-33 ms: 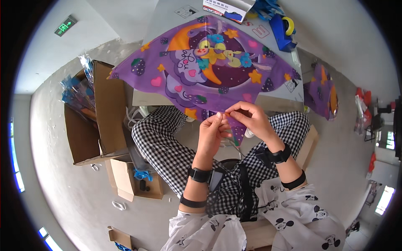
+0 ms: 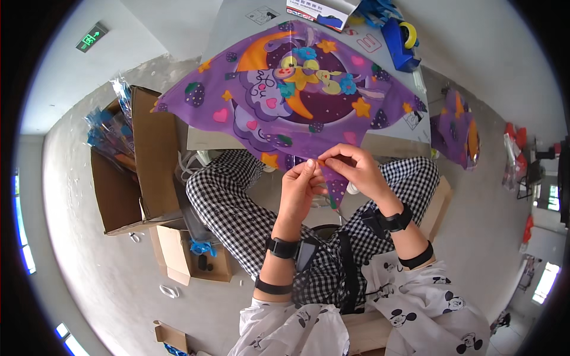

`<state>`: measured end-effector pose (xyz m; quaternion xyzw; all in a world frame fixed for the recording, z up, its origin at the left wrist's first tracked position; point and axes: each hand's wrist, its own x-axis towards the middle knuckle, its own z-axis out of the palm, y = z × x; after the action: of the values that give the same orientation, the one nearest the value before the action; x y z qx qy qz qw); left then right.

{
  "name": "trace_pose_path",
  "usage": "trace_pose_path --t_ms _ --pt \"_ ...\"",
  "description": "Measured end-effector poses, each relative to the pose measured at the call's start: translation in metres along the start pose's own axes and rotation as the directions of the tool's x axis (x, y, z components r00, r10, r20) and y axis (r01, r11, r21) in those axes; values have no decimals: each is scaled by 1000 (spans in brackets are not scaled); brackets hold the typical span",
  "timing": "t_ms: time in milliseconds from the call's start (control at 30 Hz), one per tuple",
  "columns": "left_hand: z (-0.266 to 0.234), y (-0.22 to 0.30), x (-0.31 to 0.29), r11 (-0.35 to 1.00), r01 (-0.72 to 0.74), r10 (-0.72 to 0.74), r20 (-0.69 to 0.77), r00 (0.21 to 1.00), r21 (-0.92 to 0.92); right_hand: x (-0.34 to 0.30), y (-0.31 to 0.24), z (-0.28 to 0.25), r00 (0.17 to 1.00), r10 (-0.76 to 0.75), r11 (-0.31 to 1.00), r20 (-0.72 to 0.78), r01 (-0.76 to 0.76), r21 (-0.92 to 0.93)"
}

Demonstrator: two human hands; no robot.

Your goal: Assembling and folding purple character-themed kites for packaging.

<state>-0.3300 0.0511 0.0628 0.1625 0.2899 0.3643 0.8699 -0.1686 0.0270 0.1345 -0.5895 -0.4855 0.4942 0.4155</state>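
Note:
A purple kite (image 2: 249, 118) printed with stars, hearts, berries, a moon and cartoon figures is spread over the table, its near end drooping past the front edge toward my lap. At that near edge my left hand (image 2: 301, 187) is closed in a pinch, thumb against forefinger. Right beside it, fingertips almost touching, my right hand (image 2: 356, 170) also pinches the kite's edge. Whatever small part lies between the fingertips is too small to make out. The pointed tail of the kite hangs just below both hands, over the gap between my knees.
The grey-white table (image 2: 205, 140) bears a blue tape dispenser (image 2: 399, 50) with yellow tape and a printed box (image 2: 320, 13). On the left stands a tall cardboard box (image 2: 155, 160) with wrapped packets, near a smaller open carton (image 2: 211, 264). Another purple piece (image 2: 456, 133) lies to the right.
Almost nothing differs. The kite's hanging tip has shifted very slightly, while both hands keep their pinch in the same place.

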Motion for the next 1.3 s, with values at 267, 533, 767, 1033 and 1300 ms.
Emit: trace_pose_path --t_ms 267,533,767,1033,1300 --pt "-8 0 -2 999 -13 12 20 1000 30 -3 9 5 1000 -28 1000 -3 28 7" --pt "-2 5 -3 996 -24 27 -44 999 86 -3 13 5 998 -54 998 -16 54 25" --pt "13 23 -16 953 93 -68 -96 993 288 -3 14 -1 978 -207 941 12 202 -273" --pt "-2 15 -17 920 157 -81 -217 973 359 -13 30 12 946 -323 850 -23 279 -446" --pt "-24 5 -12 954 31 58 -283 957 300 -22 22 25 957 -256 900 -138 184 -394"
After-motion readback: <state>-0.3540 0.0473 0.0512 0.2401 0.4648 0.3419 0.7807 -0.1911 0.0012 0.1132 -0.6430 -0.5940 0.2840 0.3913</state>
